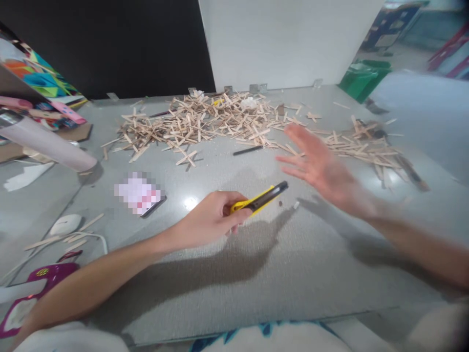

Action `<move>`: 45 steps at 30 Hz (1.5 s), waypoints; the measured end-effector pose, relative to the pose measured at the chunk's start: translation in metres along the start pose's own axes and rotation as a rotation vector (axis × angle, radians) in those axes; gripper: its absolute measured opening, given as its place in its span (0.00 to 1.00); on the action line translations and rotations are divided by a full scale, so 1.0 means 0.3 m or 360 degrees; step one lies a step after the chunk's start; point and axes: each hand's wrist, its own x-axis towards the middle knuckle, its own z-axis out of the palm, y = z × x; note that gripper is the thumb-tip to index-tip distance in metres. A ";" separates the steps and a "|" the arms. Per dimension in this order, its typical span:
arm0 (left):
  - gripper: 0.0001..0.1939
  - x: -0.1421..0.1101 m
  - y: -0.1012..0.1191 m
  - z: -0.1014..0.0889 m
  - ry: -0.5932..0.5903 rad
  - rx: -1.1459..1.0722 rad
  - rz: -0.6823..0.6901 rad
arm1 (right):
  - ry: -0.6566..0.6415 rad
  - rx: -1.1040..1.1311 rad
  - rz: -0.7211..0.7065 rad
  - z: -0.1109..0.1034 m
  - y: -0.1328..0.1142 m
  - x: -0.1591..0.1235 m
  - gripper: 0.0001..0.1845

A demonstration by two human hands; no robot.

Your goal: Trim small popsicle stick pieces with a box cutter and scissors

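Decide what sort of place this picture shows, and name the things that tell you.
Probably a craft or model-making workspace: a heap of thin wooden sticks lies on the grey table, and the left hand holds a yellow utility knife.

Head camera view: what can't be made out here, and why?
All in the head view:
- Yellow cutter: rear end hidden by the left hand; too small to tell whether any blade is out.
- Right hand: detail lost to motion blur.
- Item on the left: its face is masked by pixelation.
- Bottle: one end cut off by the left edge.
- Anything beneath the wooden sticks: covered by them.
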 end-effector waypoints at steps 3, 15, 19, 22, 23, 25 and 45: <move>0.15 0.010 -0.021 0.000 0.0116 -0.0170 -0.0064 | 0.0222 0.0767 0.0325 -0.029 0.011 0.035 0.39; 0.18 0.025 -0.024 0.025 0.0190 -0.0458 0.0087 | 0.0530 0.0763 0.0800 0.091 0.090 0.028 0.12; 0.21 0.033 -0.061 0.076 0.0060 -0.0535 0.0094 | -0.0043 0.0732 0.0739 0.159 0.100 -0.004 0.30; 0.20 0.036 -0.088 0.120 -0.0023 -0.0416 0.0060 | -0.0361 0.0786 0.0631 0.208 0.106 -0.029 0.25; 0.19 0.036 -0.093 0.130 -0.0068 -0.0311 0.0066 | -0.0343 0.0779 0.0621 0.221 0.110 -0.036 0.24; 0.17 0.032 -0.094 0.134 -0.0170 0.0056 0.0114 | -0.0235 0.0717 0.0647 0.239 0.118 -0.043 0.22; 0.08 0.069 -0.147 -0.112 0.0038 0.1370 -0.0107 | -0.0403 -0.0111 0.0787 0.103 0.093 0.011 0.20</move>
